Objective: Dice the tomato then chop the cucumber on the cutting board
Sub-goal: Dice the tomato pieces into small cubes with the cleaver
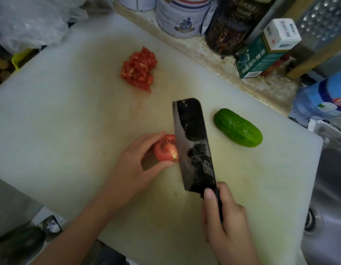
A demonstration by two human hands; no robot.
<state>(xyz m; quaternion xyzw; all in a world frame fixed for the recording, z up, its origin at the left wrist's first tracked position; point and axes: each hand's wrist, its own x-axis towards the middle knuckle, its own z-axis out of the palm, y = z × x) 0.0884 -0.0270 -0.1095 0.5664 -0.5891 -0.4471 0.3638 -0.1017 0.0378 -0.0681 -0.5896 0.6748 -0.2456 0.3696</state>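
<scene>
- The left hand (135, 165), at the centre of the frame, pinches the uncut tomato piece (166, 148) between curled fingers and thumb, with the cut face showing.
- The right hand (223, 217), at lower right, is wrapped round the dark handle of the cleaver (192, 142). The broad blade runs up the frame and sits against the right side of the tomato piece.
- The whole cucumber (237, 128) lies to the right of the blade, clear of both hands. The blade stands between it and the left hand.
- The diced tomato pile (138, 71) sits at upper centre, well apart from the hands.
- All of these rest on the white cutting board (70, 121).
- Behind the board stand a white tin (182, 16), a dark tin (230, 25) and a green box (261, 56).
- A plastic bag (32, 20) lies at upper left, and a metal sink (328, 188) is at the right edge.
</scene>
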